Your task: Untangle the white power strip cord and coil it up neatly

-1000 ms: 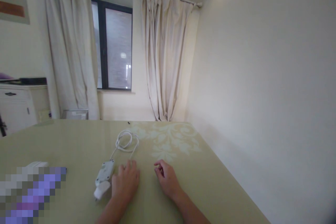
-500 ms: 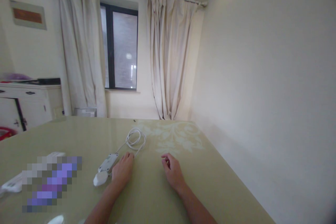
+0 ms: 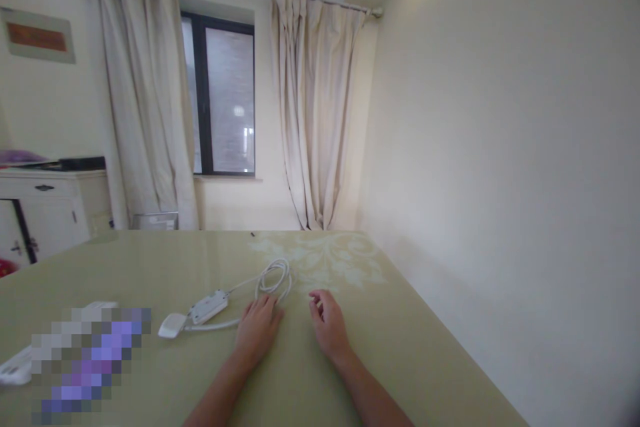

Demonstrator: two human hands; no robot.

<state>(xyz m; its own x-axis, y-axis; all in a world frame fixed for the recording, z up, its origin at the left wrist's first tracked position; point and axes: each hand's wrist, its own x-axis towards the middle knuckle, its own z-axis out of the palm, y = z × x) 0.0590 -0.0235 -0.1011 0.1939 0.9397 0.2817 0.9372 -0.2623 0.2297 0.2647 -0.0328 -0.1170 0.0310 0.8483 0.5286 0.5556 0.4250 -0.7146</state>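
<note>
Head view.

Left hand point(image 3: 257, 328): lies palm down, with fingers point(image 3: 263, 303) close together over the near edge of the coil. Touches the cord, by appearance; cannot tell whether pinched on it or merely resting there.

Right hand point(image 3: 329, 328): rests on its side, just to the right of the left fingers. Loosely curled, with a narrow gap between thumb and forefinger; nothing seen held.

Coil point(image 3: 262, 276), white: lies just beyond the left fingers, partly hidden by them, in several loose loops.

Cord point(image 3: 215, 326), white: runs from the plug to beneath the left hand, nearly straight.

Block point(image 3: 209, 307), white, rectangular: lies left of the left fingers, apart from them. Joined to the coil by a thin lead point(image 3: 243, 285).

Plug point(image 3: 172, 325), white: lies near the block, farther left of the same fingers.

State, as judged: partly gathered. Looped beyond the left fingers; loose between those fingers and the plug. Not bound by any visible tie.

Also on the green worktop point(image 3: 410, 380): white strip point(image 3: 16, 372) and purple item point(image 3: 95, 367), well left of both sets of fingers, partly or wholly pixelated; not identifiable.
</note>
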